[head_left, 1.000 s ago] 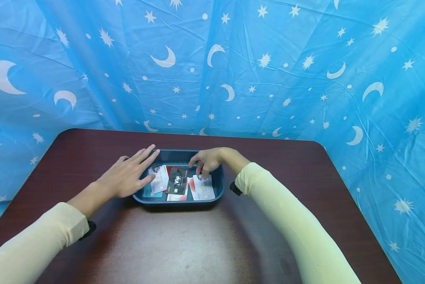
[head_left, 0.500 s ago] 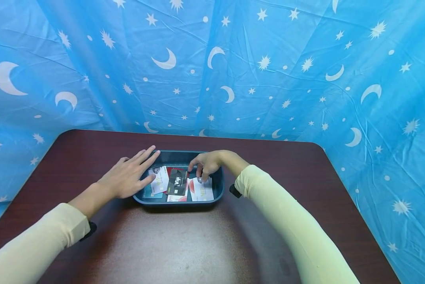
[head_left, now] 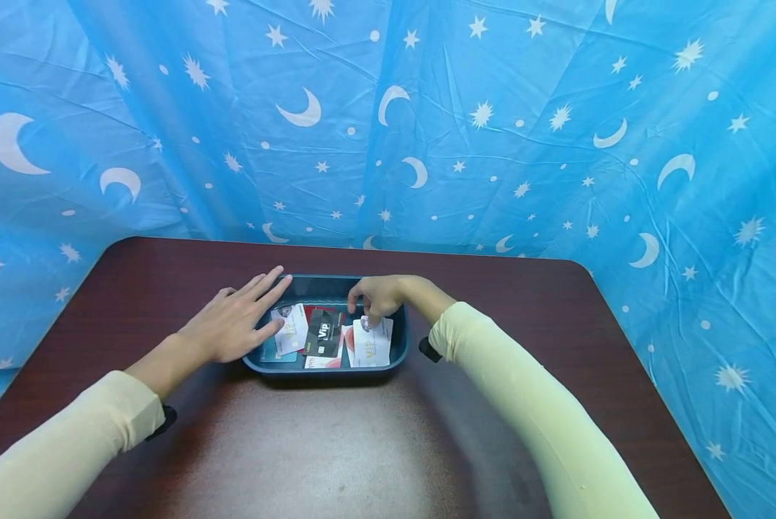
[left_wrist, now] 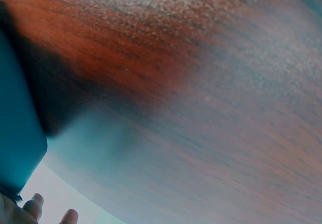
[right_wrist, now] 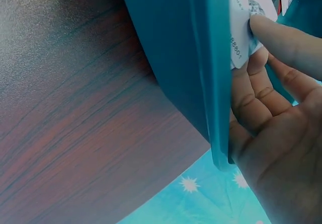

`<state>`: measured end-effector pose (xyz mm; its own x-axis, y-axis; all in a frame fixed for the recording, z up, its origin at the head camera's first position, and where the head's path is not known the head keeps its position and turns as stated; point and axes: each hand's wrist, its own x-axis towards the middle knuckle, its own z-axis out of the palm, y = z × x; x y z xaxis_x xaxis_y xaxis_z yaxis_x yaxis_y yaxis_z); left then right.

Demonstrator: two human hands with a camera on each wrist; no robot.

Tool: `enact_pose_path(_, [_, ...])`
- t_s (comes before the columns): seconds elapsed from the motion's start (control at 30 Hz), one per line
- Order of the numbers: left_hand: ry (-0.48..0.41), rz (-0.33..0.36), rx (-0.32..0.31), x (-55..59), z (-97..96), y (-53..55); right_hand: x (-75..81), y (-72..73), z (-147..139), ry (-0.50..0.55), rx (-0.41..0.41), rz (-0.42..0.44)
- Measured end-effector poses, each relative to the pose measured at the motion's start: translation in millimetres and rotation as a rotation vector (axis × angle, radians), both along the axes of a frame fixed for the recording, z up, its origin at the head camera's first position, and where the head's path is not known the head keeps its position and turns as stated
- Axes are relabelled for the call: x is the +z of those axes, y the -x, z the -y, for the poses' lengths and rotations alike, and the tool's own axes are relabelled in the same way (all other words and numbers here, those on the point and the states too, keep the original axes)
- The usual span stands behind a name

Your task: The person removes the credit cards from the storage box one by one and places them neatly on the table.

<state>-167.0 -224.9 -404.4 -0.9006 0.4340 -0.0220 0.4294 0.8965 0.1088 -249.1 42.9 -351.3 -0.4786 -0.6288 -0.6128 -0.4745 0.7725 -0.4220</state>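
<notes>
A dark blue tray holds several plastic cards. At its right end my right hand pinches a white VIP card by its far edge. The right wrist view has the thumb on the card's face and curled fingers beneath it. My left hand lies at the tray's left rim with fingers spread and straight. Near its thumb is another white card. A black VIP card lies in the middle. In the left wrist view only a few fingertips show beside the tray wall.
The tray stands on a dark red-brown wooden table with rounded far corners. Behind the table hangs a blue curtain with white moons and stars. Red, teal and red-white cards partly show under the others in the tray.
The white VIP card at the right has lifted and turned slightly upright in my right hand, whose fingers have closed on its edge. My left hand has stayed in place.
</notes>
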Motion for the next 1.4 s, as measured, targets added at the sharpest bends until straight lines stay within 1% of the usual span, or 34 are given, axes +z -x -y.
enact_pose_path(0.17, [0.0, 0.001, 0.004, 0.1, -0.5, -0.3, -0.6, -0.7, -1, 0.018, -0.011, -0.001])
enact_pose_path(0.5, [-0.003, 0.0, 0.001, 1.3, -0.9, -0.7, 3.1, -0.2, -3, 0.057, -0.031, -0.032])
enact_pose_path(0.87, [-0.002, 0.003, 0.003, 1.8, -1.3, -2.0, 5.6, 1.1, -6, 0.116, 0.069, -0.081])
enact_pose_path(0.97, [-0.002, 0.0, 0.003, 1.5, -1.4, -2.0, 5.0, 2.0, -6, 0.144, 0.084, -0.098])
enact_pose_path(1.13, [-0.003, 0.0, 0.005, 1.3, -1.6, -2.0, 7.1, 2.6, -7, 0.196, 0.065, -0.132])
enact_pose_path(1.27, [0.0, 0.004, 0.008, 1.0, -1.7, -2.2, 13.4, 2.9, -9, 0.227, 0.034, -0.128])
enact_pose_path(1.4, [0.0, 0.002, 0.009, 0.9, -1.9, -2.6, 19.9, 6.3, -14, 0.264, 0.03, -0.115])
